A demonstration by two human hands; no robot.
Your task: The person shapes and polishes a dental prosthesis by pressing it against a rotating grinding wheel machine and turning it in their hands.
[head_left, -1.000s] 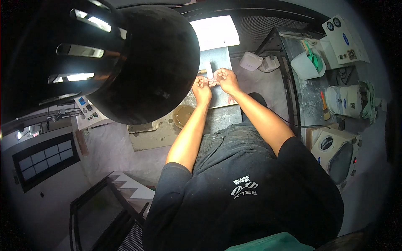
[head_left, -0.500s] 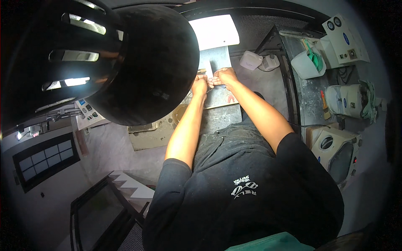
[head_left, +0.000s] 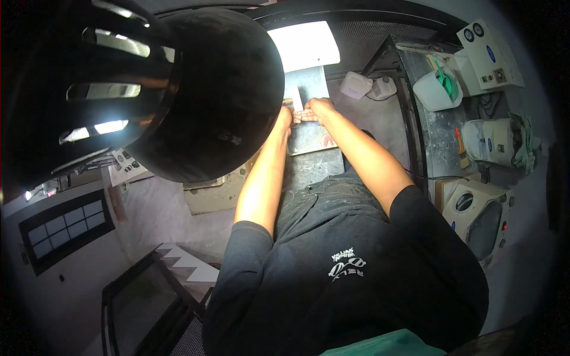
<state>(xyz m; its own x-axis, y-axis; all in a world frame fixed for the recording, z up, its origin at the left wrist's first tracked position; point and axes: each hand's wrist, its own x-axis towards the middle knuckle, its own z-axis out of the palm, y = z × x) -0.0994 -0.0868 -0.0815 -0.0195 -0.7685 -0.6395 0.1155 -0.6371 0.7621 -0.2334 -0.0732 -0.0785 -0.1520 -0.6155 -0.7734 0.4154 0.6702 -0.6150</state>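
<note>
Under the bright light, my left hand point(head_left: 287, 116) and my right hand point(head_left: 318, 109) meet fingertip to fingertip over a grey metal work surface point(head_left: 304, 146). Fingers of both hands are pinched together; whatever they hold is too small to make out. The black lamp shade point(head_left: 225, 101) covers part of my left hand. Just beyond my fingers is a pale upright strip point(head_left: 296, 97). A small red, horseshoe-shaped piece point(head_left: 328, 139) lies on the surface near my right wrist.
A bright white panel point(head_left: 306, 46) stands at the back. White jugs point(head_left: 356, 85) are on the floor to the right. Along the right bench point(head_left: 436, 139) are a white tub point(head_left: 436, 95) with a green tool, a brush point(head_left: 461, 151) and several cream machines point(head_left: 475, 207).
Both hands stay together and have shifted only slightly. The lamp shade appears a little farther right and lower, hiding more of my left hand and the red piece's surroundings.
</note>
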